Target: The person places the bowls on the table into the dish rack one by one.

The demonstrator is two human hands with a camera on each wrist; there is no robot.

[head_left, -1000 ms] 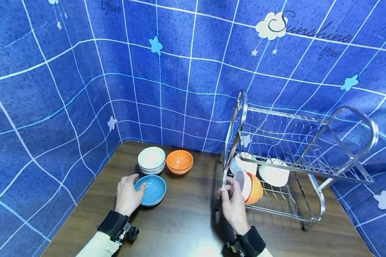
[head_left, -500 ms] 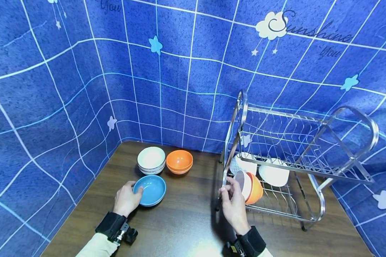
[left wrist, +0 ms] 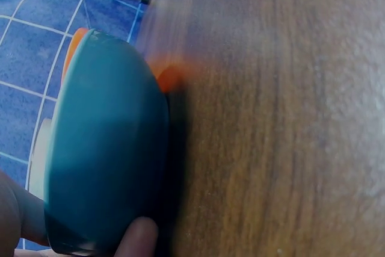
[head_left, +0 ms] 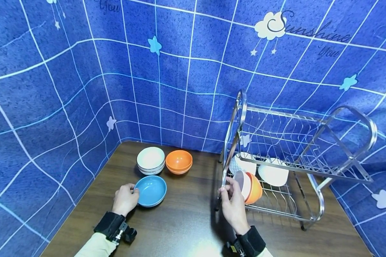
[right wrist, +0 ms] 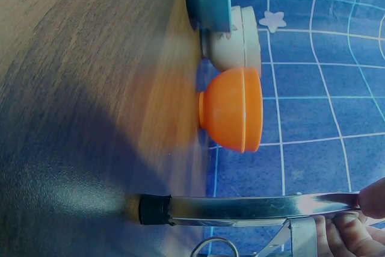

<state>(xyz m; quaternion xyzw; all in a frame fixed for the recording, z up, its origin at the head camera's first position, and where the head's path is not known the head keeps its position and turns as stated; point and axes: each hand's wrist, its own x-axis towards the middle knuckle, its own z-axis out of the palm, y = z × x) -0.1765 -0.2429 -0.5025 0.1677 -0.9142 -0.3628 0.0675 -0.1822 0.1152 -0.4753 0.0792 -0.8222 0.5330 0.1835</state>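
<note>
A shallow blue bowl [head_left: 152,191] sits on the table at the left, in front of the stacked bowls. My left hand [head_left: 125,200] pinches its left rim. In the left wrist view the bowl [left wrist: 108,148] looms large, one fingertip [left wrist: 139,238] against its outer side. At the right, my right hand [head_left: 234,205] grips the front left post of a two-tier metal dish rack [head_left: 224,178]. The right wrist view has the thumb and curled fingers [right wrist: 346,236] on either side of that post [right wrist: 258,209].
Behind the blue bowl stand stacked white bowls [head_left: 150,158] and stacked orange bowls [head_left: 179,160]. The rack's lower tier holds an orange bowl [head_left: 255,189] with a pale inner one [head_left: 242,182], plus white bowls [head_left: 273,173]. A blue patterned cloth [head_left: 167,89] borders the table.
My left hand has drawn slightly left and down, its thumb moving from over the blue bowl to its left rim. The right hand keeps its hold on the rack.
</note>
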